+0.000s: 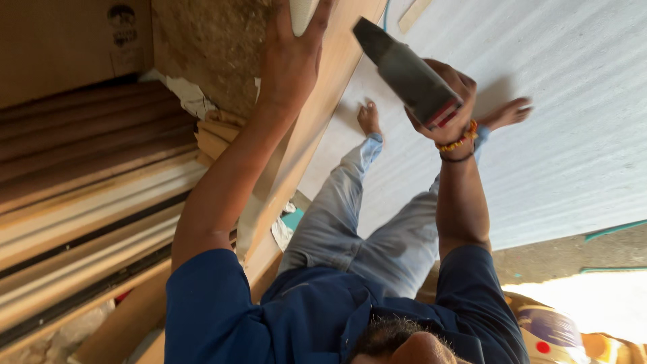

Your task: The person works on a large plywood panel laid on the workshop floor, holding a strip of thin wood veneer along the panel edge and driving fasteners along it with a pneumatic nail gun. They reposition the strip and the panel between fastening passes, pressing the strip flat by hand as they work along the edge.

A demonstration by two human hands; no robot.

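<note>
- My right hand (pixel 446 101) is up in the air. Its fingers (pixel 465 84) are shut tight around a grey tool (pixel 404 67).
- The grey tool is shaped like a wedge and has a red patch near my fist. Its thin dark end points up and away from me.
- The tool looks hard and a bit heavy. I think the thick end by the red patch is the best place to hold it, and that is where I hold it now.
- My left hand (pixel 290 61) is flat on a long wooden board (pixel 337 87) that leans beside my legs.
- The fingertips of my left hand lie over a small white piece (pixel 300 12) at the top. I cannot tell if they grip it or just press on it.
- The board looks stiff, wide and heavy. I think it is safer to push on its flat face or hold its long edge.
- I wear a bead bracelet (pixel 458 143) on my right wrist.
- My bare feet (pixel 368 118) rest on a white ribbed sheet (pixel 559 121) on the floor.
- Long wooden strips (pixel 87 189) are stacked on my left, well apart from the tool.
- A brown cardboard box (pixel 60 40) stands past the strips.
</note>
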